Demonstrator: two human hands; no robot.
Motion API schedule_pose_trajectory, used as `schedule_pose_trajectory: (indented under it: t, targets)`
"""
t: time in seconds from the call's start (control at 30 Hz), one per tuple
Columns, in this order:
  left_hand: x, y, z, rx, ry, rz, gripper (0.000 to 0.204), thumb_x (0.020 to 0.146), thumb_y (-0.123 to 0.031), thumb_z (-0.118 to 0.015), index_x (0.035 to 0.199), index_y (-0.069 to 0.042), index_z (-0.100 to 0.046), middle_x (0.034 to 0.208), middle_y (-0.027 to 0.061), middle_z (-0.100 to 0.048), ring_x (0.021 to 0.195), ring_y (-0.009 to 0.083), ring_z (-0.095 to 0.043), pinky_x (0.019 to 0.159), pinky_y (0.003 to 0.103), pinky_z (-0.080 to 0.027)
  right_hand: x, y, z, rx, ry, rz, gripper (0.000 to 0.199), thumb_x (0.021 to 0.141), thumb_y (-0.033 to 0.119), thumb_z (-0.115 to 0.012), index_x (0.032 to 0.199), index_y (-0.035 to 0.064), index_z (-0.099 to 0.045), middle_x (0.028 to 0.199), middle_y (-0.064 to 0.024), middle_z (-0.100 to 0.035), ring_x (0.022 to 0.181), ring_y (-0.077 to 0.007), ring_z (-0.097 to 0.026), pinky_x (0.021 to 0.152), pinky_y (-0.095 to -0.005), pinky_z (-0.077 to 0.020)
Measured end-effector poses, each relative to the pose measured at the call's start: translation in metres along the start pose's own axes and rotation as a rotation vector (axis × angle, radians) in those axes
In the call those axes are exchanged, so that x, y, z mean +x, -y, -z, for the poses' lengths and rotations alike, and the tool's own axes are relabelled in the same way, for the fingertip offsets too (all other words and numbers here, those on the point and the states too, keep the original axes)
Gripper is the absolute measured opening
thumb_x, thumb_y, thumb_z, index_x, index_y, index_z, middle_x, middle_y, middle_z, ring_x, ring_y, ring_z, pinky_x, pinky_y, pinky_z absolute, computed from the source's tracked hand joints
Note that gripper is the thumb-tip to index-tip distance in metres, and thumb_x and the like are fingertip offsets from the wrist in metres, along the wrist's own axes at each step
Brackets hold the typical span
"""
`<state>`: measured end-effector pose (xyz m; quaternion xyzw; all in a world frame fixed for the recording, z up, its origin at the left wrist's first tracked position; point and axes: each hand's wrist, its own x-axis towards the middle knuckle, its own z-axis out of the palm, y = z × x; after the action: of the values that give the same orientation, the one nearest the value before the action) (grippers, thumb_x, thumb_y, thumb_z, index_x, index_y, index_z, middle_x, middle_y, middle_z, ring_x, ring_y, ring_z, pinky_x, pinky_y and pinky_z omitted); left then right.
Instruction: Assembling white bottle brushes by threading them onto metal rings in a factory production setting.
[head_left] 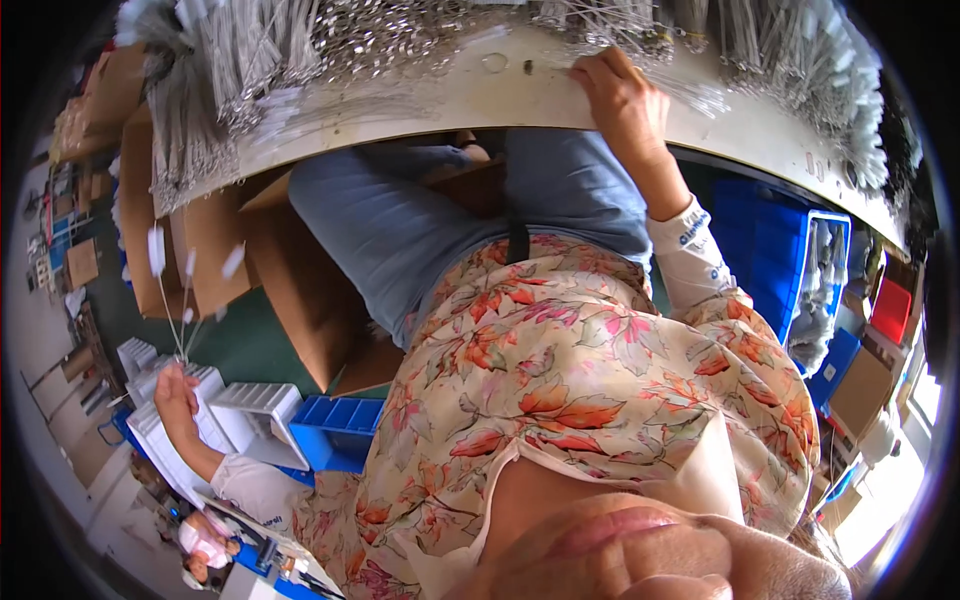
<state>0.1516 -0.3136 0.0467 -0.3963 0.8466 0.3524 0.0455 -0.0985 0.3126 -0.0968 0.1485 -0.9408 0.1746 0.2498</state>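
floral blouse (600,370), blue crate (775,250), white bench (560,95)

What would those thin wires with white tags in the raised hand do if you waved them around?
The thin wires with white tags would probably wobble and spring: they are long, very slim and already fan apart above the left hand. They look light, since pinched fingers hold them up. The tags at the tips would likely flutter. The right hand rests on similar wires on the table.

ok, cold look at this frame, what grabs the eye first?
The heaps of thin metal wires with white tags, piled along the far side of the pale worktable at top. Next the right hand resting on that table's edge by the wires, and the left hand out at lower left, pinching a few tagged wires upright.
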Motion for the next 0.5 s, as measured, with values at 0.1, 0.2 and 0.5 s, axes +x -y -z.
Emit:
schedule_pose_trajectory:
  t: [0.1,0.2,0.5]
  targets:
    - [-0.016,0.014,0.000,-0.037,-0.024,-0.090,0.022,0.092,-0.022,-0.052,0.101,-0.004,-0.061,0.073,0.0049,-0.060,0.044,0.0016,-0.038,0.038,0.016,-0.026,0.003,0.007,0.001,-0.028,-0.014,0.070,0.004,0.081,0.019,-0.062,0.082,0.0159,-0.061,0.080,0.0006,-0.056,0.068,-0.0215,-0.062,0.052,-0.0354,-0.0482]
    - [-0.028,-0.040,-0.018,-0.093,0.004,-0.168,0.023,0.089,-0.023,-0.056,0.098,-0.003,-0.063,0.073,0.0021,-0.060,0.049,0.0008,-0.040,0.039,0.016,-0.026,0.001,0.003,0.010,-0.044,-0.110,0.099,0.002,0.079,0.017,-0.063,0.082,0.0168,-0.062,0.079,0.0032,-0.057,0.067,-0.0191,-0.061,0.052,-0.0338,-0.0483]
    - [-0.037,-0.053,-0.014,0.236,0.124,-0.135,0.019,0.088,-0.017,-0.056,0.092,-0.001,-0.064,0.070,0.0039,-0.061,0.048,0.0036,-0.042,0.041,0.018,-0.029,0.010,0.014,0.019,-0.073,-0.120,0.128,0.004,0.079,0.017,-0.065,0.080,0.0176,-0.061,0.078,0.0033,-0.056,0.066,-0.0184,-0.060,0.050,-0.0320,-0.0458]
